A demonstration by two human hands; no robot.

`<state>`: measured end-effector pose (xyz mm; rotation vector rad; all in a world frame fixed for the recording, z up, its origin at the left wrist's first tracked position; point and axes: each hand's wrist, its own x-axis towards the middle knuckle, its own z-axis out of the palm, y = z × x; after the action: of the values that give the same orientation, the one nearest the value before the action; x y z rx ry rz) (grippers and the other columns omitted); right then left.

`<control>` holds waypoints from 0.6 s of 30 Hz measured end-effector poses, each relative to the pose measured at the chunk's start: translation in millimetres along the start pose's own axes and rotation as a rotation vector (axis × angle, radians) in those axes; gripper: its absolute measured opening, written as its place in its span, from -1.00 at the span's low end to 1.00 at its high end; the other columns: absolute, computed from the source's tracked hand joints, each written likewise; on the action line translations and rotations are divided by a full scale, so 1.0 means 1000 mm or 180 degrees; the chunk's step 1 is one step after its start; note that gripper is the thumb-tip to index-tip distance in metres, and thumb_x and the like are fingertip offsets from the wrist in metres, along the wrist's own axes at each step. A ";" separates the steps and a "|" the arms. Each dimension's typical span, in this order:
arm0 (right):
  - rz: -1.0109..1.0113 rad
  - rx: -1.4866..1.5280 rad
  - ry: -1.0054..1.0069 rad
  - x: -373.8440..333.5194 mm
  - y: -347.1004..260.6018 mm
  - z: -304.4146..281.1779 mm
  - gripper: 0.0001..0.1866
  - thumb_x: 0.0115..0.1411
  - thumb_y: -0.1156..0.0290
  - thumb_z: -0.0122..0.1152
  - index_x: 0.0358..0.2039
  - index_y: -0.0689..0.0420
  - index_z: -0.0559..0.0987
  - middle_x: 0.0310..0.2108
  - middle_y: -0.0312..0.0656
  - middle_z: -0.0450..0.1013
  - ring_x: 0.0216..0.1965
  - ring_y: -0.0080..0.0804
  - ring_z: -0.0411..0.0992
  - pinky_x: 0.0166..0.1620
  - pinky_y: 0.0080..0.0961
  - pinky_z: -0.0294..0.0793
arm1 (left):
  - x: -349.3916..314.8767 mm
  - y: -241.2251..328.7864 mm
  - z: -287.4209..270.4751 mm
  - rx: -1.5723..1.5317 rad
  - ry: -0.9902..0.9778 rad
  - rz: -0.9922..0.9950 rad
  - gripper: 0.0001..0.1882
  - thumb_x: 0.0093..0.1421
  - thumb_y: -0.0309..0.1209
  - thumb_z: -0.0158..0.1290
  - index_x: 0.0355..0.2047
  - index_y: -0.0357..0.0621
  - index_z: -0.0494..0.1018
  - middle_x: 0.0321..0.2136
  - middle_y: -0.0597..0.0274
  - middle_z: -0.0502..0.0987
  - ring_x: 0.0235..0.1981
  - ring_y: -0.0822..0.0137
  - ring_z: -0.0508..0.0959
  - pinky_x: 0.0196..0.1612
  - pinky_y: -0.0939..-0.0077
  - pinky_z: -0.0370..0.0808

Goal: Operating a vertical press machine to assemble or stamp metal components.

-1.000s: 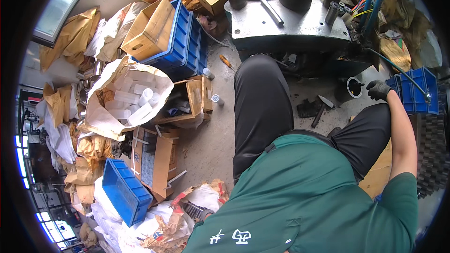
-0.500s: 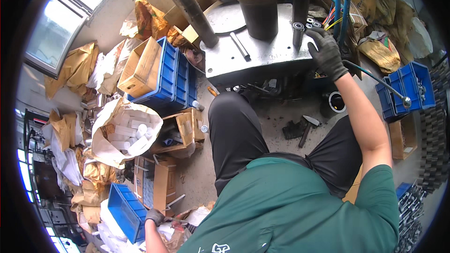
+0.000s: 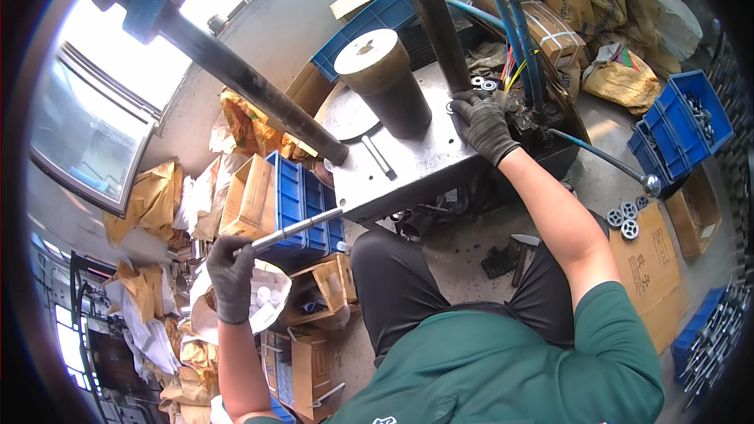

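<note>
My left hand (image 3: 229,271), in a dark glove, is closed round one end of a long stepped metal rod (image 3: 298,225). The rod points up and right, its far tip near the corner of the machine's metal plate (image 3: 440,159). Over the plate's right part, my gloved right hand (image 3: 485,124) has its fingers curled round a short metal tube (image 3: 450,107); only the tube's round end shows. A thick dark cylinder (image 3: 397,94) with a pale top stands on the plate. A loose metal pin (image 3: 378,155) lies to its left.
Two dark columns, left (image 3: 251,86) and right (image 3: 432,23), rise from the plate. A ball-ended lever (image 3: 605,161) juts out at right, near blue bins (image 3: 683,129). Spoked metal discs (image 3: 629,229) lie on cardboard (image 3: 648,275). At left are a blue crate (image 3: 294,196) and a white sack (image 3: 275,310).
My left hand has risen from the blue bin at lower left and now holds the rod up by the plate. My right hand has closed on the short tube. The view has turned.
</note>
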<state>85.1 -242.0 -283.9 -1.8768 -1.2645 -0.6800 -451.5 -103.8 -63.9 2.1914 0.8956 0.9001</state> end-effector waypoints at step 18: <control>0.1179 0.2861 0.0150 -0.005 -0.035 -0.073 -0.75 0.47 0.50 0.23 0.11 0.22 0.55 0.00 -0.10 0.59 0.03 -0.33 0.63 0.15 -0.35 0.65 | 0.128 0.017 0.326 -0.0716 0.0383 0.1239 -0.68 0.36 -0.44 0.32 0.07 -0.18 0.56 -0.21 0.24 0.57 -0.21 0.30 0.62 0.01 0.33 0.60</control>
<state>49.8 -297.0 -236.0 -1.2591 -0.9165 0.0651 -127.4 -103.1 -197.8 2.1643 0.3963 1.2610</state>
